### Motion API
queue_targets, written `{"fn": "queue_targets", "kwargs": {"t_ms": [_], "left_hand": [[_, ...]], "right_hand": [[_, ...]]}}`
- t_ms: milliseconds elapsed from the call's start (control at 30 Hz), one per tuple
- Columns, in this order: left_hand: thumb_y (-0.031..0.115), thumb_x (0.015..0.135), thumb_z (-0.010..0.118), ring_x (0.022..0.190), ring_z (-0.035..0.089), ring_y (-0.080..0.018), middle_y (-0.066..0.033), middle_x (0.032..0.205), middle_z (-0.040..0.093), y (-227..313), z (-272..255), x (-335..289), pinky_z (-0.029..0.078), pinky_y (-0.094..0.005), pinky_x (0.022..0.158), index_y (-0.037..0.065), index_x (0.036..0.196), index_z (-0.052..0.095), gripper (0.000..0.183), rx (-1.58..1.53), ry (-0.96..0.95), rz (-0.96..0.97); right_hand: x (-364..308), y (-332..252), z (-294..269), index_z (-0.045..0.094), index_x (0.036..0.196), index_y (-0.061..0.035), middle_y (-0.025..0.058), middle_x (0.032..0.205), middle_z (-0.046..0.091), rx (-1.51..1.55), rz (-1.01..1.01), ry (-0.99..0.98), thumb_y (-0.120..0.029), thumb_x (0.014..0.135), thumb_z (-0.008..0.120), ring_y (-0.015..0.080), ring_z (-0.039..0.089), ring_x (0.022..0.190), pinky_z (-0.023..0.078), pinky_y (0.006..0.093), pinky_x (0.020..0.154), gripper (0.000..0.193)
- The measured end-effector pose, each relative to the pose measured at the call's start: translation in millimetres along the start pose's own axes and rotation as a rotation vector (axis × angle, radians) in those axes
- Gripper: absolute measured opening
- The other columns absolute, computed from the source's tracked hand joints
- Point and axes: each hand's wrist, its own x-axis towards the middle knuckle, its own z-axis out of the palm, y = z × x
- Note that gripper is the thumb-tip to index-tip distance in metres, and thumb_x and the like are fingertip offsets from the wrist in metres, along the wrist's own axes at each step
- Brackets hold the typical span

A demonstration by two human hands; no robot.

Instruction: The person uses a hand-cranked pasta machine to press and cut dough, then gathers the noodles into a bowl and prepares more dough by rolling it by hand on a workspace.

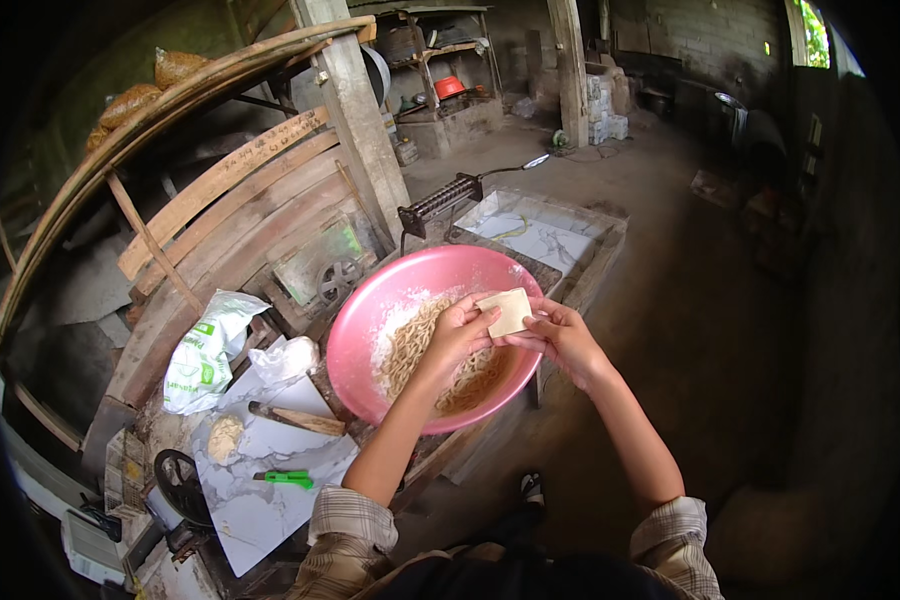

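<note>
A large pink basin (353, 345) is sitting in front of the person, dusted inside with white powder. To its left, a marble-patterned board (260, 525) is lying flat. A white plastic bag with green print (210, 350) is slumping behind that board. Tan noodles (410, 350) are filling the bottom of the basin in a loose, tangled heap. Above them, the left hand (457, 333) and the right hand (567, 340) are meeting over the basin's right half. A small whitish bag (286, 360) is resting between the board and the basin. A wooden stick (298, 418) is lying across the board's upper part, and a green cutter (285, 478) is lying nearer the person. Smallest is a flat, pale square (511, 311), which both hands are holding above the noodles: each thumb is pressing on its face, with the other fingers bending behind it, partly hidden, so both hands are pinching it.
</note>
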Motion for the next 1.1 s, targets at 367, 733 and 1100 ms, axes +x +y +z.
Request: {"fn": "queue_targets", "kwargs": {"t_ms": [367, 733, 1100], "left_hand": [[0.014, 0.086, 0.067, 0.085, 0.064, -0.0121, -0.0077, 0.098, 0.066, 0, -41, 140, 0.053, -0.0238, 0.071, 0.000, 0.109, 0.060, 0.028, 0.239, 0.210, 0.195], [0.009, 0.085, 0.067, 0.075, 0.060, -0.0054, -0.0037, 0.086, 0.067, 61, -128, 242, 0.048, -0.0201, 0.065, 0.000, 0.102, 0.065, 0.019, 0.606, 0.566, 0.616], [0.011, 0.085, 0.068, 0.080, 0.062, -0.0068, -0.0041, 0.091, 0.068, 51, -132, 262, 0.049, -0.0209, 0.070, 0.001, 0.102, 0.066, 0.020, 0.661, 0.774, 0.310]], "right_hand": [[138, -33, -62, 0.040, 0.129, 0.0071, 0.0168, 0.120, 0.056, -0.266, 0.061, -0.262, -0.003, 0.096, 0.041, 0.0268, 0.062, 0.104, 0.050, 0.0333, 0.094, 0.035], [304, -67, -145, 0.058, 0.114, -0.0013, 0.0104, 0.104, 0.063, -0.882, -0.767, 0.026, -0.004, 0.089, 0.052, 0.0252, 0.056, 0.096, 0.043, 0.0382, 0.087, 0.025], [382, -73, -195, 0.056, 0.082, -0.0040, 0.0109, 0.075, 0.057, -1.420, -1.162, -0.007, -0.010, 0.087, 0.056, 0.0250, 0.054, 0.071, 0.041, 0.0367, 0.067, 0.008]]}}
